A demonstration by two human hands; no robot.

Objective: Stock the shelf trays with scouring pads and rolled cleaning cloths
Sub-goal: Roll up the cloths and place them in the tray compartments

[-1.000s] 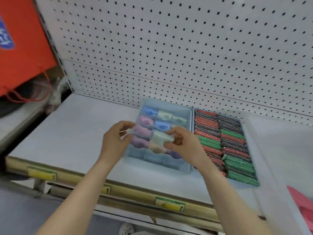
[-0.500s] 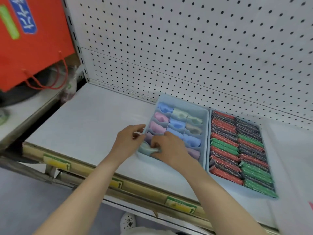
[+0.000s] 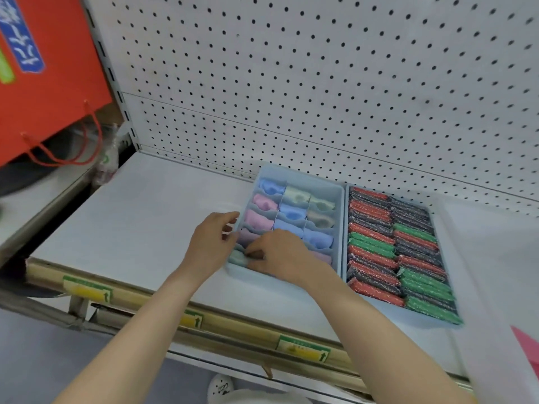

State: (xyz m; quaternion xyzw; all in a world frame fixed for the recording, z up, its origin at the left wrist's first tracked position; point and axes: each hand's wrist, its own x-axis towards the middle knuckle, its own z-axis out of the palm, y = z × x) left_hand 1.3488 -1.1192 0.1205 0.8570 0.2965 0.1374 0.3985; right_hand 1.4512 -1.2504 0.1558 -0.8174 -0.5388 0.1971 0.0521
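Observation:
A light blue divided tray (image 3: 302, 178) on the white shelf holds several rolled cloths in pink, blue, pale green and lilac. My right hand (image 3: 281, 255) grips a pale green rolled cloth (image 3: 237, 258) low in the tray's front-left compartment. My left hand (image 3: 208, 246) lies against the tray's left wall, its fingertips touching the rim. To the right, a second tray (image 3: 408, 315) is packed with red, green and dark scouring pads (image 3: 379, 252) in two columns.
A white pegboard (image 3: 320, 83) backs the shelf. A red paper bag (image 3: 49, 68) hangs at the upper left. A translucent plastic sheet or lid (image 3: 490, 258) lies at the right, with something pink (image 3: 528, 348) at the lower right edge. Price labels (image 3: 303, 346) line the shelf front.
The pale green cloth, held above the tray by both hands a second ago, has come down into the front-left compartment. My left hand has shifted to the tray's left wall.

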